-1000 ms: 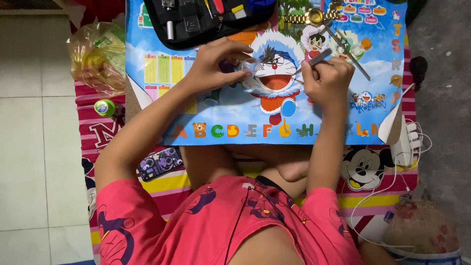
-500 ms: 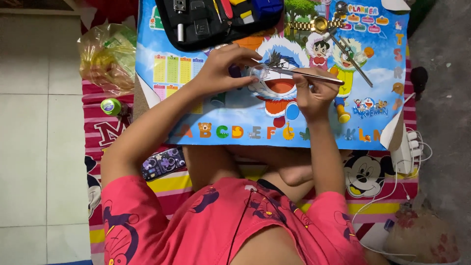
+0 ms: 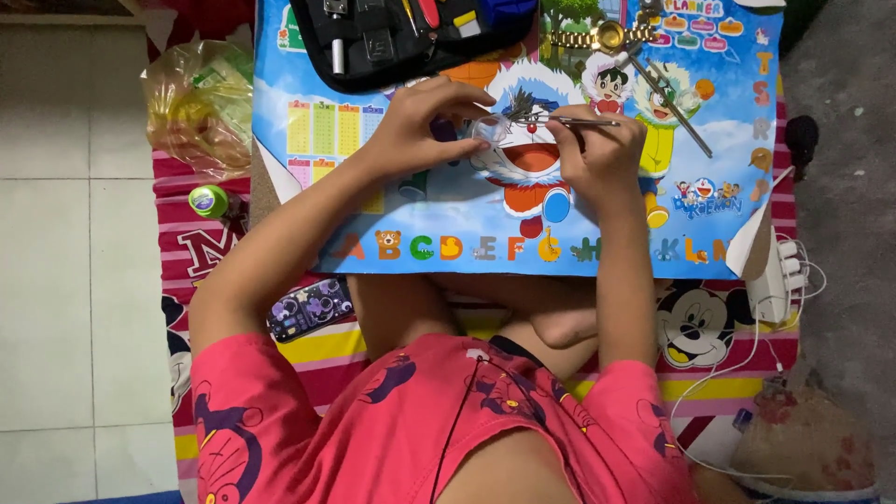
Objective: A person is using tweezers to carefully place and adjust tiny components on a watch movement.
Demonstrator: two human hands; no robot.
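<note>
The right hand [image 3: 602, 149] is closed around a pair of thin metal tweezers [image 3: 565, 120], fingers pinched together on the shaft, with the tips reaching leftward to a small clear round piece [image 3: 489, 129]. The left hand [image 3: 417, 126] grips that clear piece, thumb and fingers clamped on its edge; whether the tweezer tips actually touch it cannot be told. Both hands rest over the middle of a colourful cartoon desk mat [image 3: 392, 187], right on the big blue cartoon face printed there. Taking the mat as the landmark: along its far edge, left of centre, lies an open black tool case [image 3: 373, 47] with tools in loops; also at the far edge, right of the hands, a gold watch band [image 3: 597, 37] with a round case sits on the mat, and a long thin metal tool [image 3: 672, 105] lies slanting just beside it. Off the mat's left edge are a crumpled clear plastic bag [image 3: 191, 107] and a small green roll [image 3: 209, 201]. Just past the near left corner lies a phone in a dark patterned case [image 3: 308, 308]. Off the right edge sits a white power strip [image 3: 777, 275] with white cables trailing away. The mat lies on a red striped cartoon blanket [image 3: 201, 247].
</note>
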